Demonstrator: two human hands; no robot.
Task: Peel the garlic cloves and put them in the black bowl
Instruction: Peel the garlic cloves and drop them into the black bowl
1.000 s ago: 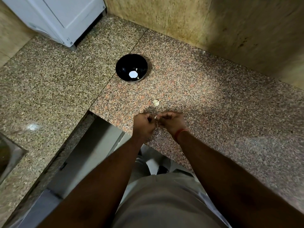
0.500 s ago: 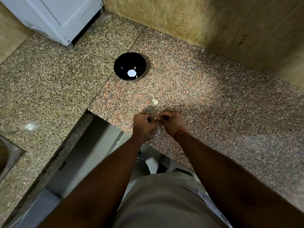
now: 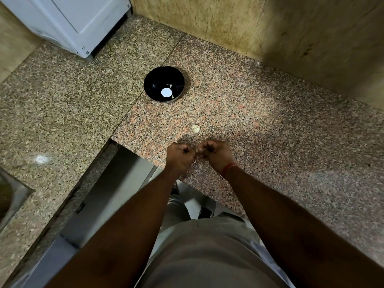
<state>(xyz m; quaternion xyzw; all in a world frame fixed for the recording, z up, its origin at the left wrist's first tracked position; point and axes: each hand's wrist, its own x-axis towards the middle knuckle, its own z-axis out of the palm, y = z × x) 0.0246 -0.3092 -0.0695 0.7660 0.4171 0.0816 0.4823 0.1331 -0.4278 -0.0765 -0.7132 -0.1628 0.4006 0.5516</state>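
Left hand (image 3: pixel 180 153) and right hand (image 3: pixel 214 153), grips both pinched on one small pale garlic clove (image 3: pixel 196 150) over the speckled granite bench (image 3: pixel 270 132). Risk: clove slips, missing the glossy round black bowl (image 3: pixel 164 84).

speckled granite counter (image 3: pixel 62 104) meets tan stone wall (image 3: pixel 270 28); white appliance (image 3: pixel 79 19) at back left, steel sink (image 3: pixel 10 196) at left edge.

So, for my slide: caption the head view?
Both hands pinch a garlic clove near the black bowl.

Speckled granite counter (image 3: pixel 270 129); white appliance (image 3: pixel 79 19) at far-left corner; steel sink (image 3: pixel 12 196) at left edge; tan wall (image 3: pixel 270 32) behind.
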